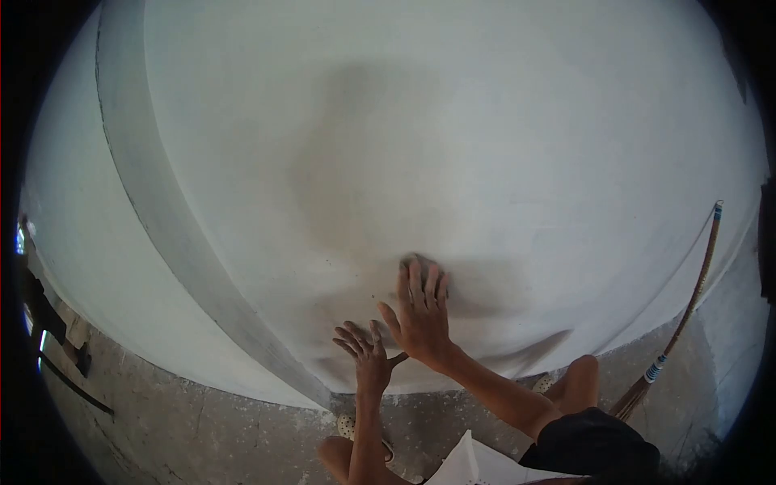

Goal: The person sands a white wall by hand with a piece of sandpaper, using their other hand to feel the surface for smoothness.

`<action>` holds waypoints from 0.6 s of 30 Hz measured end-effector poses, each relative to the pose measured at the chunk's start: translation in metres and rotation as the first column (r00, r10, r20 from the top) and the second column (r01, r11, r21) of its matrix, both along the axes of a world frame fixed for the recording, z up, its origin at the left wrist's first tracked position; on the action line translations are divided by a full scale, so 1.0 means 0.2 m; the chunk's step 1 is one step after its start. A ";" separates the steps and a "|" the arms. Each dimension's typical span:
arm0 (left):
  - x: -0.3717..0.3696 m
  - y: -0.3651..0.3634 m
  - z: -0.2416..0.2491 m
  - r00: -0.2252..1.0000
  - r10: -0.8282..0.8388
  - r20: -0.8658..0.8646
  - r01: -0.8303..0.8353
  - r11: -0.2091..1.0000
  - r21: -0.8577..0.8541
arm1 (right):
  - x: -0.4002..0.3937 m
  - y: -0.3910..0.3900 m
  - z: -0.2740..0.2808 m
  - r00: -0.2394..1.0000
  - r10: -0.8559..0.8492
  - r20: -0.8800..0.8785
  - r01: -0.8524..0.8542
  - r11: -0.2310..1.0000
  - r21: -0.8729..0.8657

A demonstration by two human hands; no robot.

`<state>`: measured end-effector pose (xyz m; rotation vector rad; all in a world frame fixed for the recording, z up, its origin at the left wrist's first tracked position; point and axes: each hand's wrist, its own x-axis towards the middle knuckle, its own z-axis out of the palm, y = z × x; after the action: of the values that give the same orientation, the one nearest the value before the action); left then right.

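Note:
A pale, smooth wall fills most of the head view. My right hand is raised against its lower middle part, fingers spread and pointing up, with a dark patch at the fingertips; whether that is shadow or something thin under them is hard to tell. Lower and to the left, my left hand has its fingers apart and holds nothing, close to the wall. The thumb of the left hand points toward the right wrist.
A long-handled broom leans on the wall at the right, bristles down. The grey, speckled floor runs along the wall's foot. A wall corner strip curves down the left. Dark objects stand at the far left.

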<state>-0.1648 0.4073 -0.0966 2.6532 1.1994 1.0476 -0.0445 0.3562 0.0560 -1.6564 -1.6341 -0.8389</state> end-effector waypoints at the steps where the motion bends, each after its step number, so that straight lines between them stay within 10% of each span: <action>1: 0.00 0.00 -0.01 1.000 0.000 -0.002 0.000 1.000 -0.002 | -0.02 0.02 0.07 1.000 0.000 -0.002 0.000 1.000 -0.002; 18: -0.03 -0.03 0.03 1.000 -0.005 0.022 0.005 1.000 0.006 | -0.06 0.10 0.27 0.987 0.094 0.128 -0.099 0.994 0.035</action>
<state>-0.1708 0.4018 -0.0900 2.6404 1.1874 1.0784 -0.0562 0.3769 0.1094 -1.5094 -1.7557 -0.9379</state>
